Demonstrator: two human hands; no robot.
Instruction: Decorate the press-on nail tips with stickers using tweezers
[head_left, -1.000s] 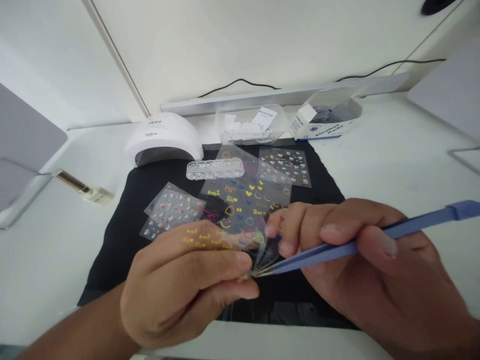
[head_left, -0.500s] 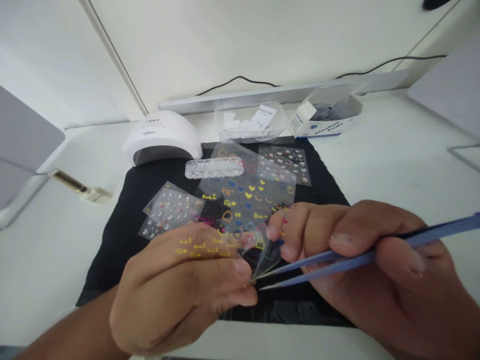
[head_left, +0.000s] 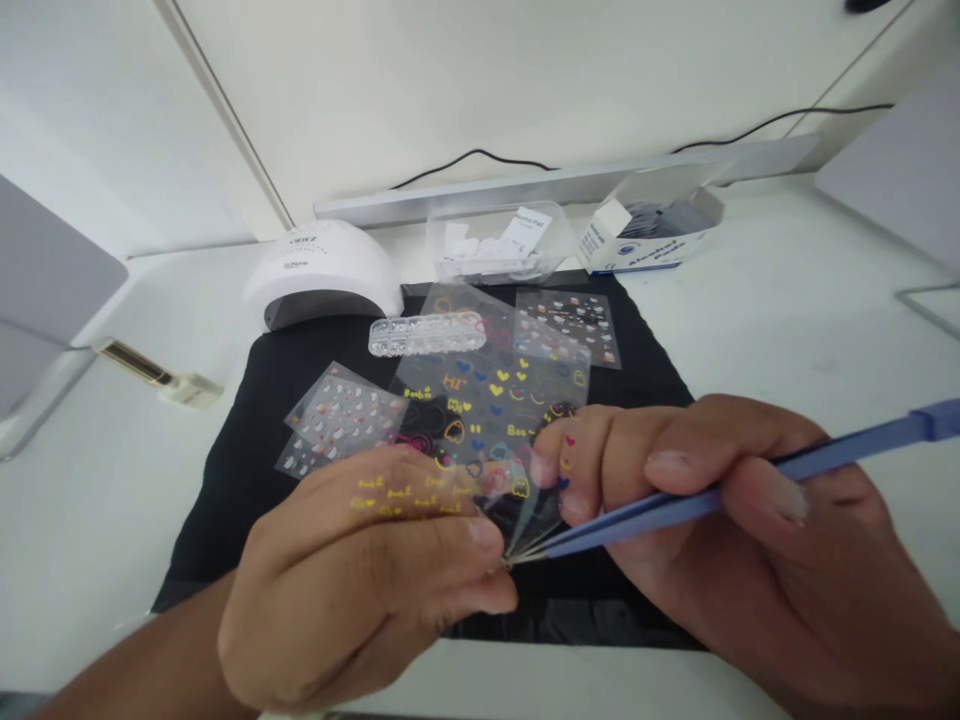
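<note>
1. Left hand (head_left: 352,585): clamped, thumb against forefinger, on the near end of the large clear plastic sheet printed with colourful drawings (head_left: 487,400). Pinch firmly there, without creasing.
2. Right hand (head_left: 750,530): closed around the slim blue tweezers with pale pointed tips (head_left: 637,522). Squeeze lightly; brace the curled fingers behind the sheet's right edge for steadiness.
3. Tips drawn together, right beside the left fingertips (head_left: 486,537). Too small to tell of anything caught between. Work in short, low strokes, nearly flat to the film, to spare skin and plastic.
4. Sheet stretched between both hands, above the black cloth mat (head_left: 232,500). Hold taut to prevent curling near the tips.
5. Farther out, left: small clear sheets of white figures (head_left: 337,425); far middle: long clear plastic case with small compartments (head_left: 427,335). Avoid dragging the sheet's far end across either.
6. Far left: white domed lamp (head_left: 322,265); far right: white-and-blue cardboard box (head_left: 652,250). Leave both alone, well apart from the hands.
</note>
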